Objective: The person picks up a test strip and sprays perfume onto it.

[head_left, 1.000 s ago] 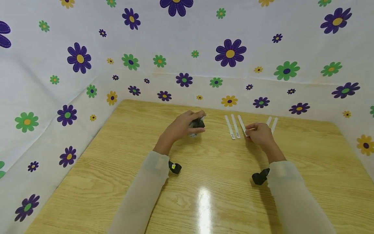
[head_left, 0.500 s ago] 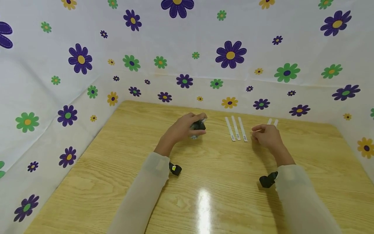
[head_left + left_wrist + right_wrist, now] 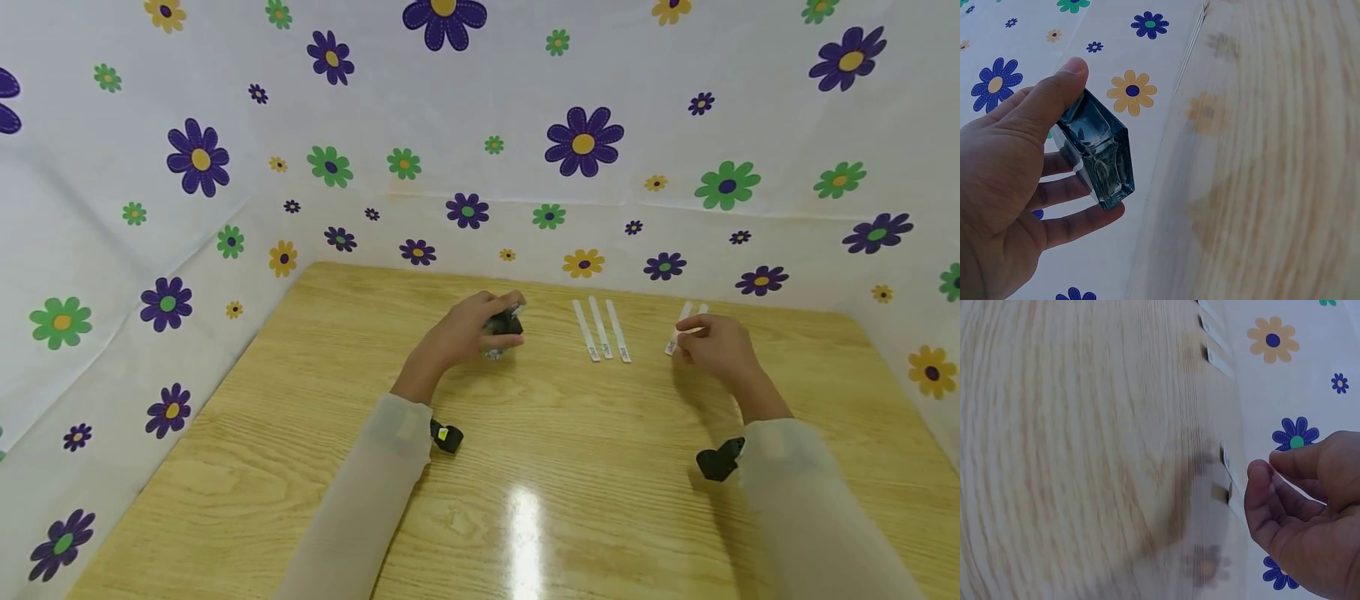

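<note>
In the head view my left hand [image 3: 467, 329] holds a faceted dark-blue glass bottle [image 3: 506, 323], which looks like a perfume bottle. The left wrist view shows the bottle [image 3: 1100, 150] tilted between thumb and fingers. My right hand [image 3: 716, 346] is at two white paper strips on the right, its fingertips beside the lower end of the nearer strip [image 3: 671, 342]. In the right wrist view the thumb and fingertips of the right hand [image 3: 1310, 500] nearly meet, with no strip plainly pinched. Part of the other right-hand strip [image 3: 702, 308] is hidden by the hand.
Three more white strips lie side by side between the hands: a left strip [image 3: 586, 329], a middle strip [image 3: 600, 327] and a right strip [image 3: 618, 332]. Flowered cloth [image 3: 420, 200] rises behind the wooden table [image 3: 375, 500].
My right hand has let go of the third strip, now flat beside the other two, and has moved right to the remaining pair. The left hand stays put with the bottle.
</note>
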Tool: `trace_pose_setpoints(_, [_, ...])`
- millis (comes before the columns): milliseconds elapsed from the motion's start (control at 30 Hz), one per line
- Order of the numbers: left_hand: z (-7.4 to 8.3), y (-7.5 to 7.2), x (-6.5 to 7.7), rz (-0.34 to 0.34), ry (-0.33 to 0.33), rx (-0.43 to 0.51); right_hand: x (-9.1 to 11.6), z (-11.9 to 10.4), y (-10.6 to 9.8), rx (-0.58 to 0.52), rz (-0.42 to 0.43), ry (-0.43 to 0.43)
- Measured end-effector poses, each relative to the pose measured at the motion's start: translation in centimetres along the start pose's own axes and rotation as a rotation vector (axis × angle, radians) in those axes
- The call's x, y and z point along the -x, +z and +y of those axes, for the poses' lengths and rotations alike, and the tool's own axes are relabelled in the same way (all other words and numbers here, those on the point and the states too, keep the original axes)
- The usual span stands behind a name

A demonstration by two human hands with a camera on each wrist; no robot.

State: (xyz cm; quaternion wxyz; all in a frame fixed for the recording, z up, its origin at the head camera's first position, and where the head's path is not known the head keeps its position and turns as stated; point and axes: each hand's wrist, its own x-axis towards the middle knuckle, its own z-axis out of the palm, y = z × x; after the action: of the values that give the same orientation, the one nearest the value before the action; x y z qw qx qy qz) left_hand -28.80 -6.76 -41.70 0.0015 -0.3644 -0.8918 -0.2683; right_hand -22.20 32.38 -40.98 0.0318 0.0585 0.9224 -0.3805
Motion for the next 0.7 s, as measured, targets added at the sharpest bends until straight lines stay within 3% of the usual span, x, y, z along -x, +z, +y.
trace_pose_setpoints(367, [-0.2, 0.0, -0.1, 0.008, 0.006, -0.001, -0.8, 1.6, -1.4, 0.007, -0.028, 0.06])
trace_pose_setpoints(700, [-0.2, 0.2, 0.0, 0.006, 0.004, 0.005, -1.3, 2.2, -0.7, 0.029, 0.006, 0.138])
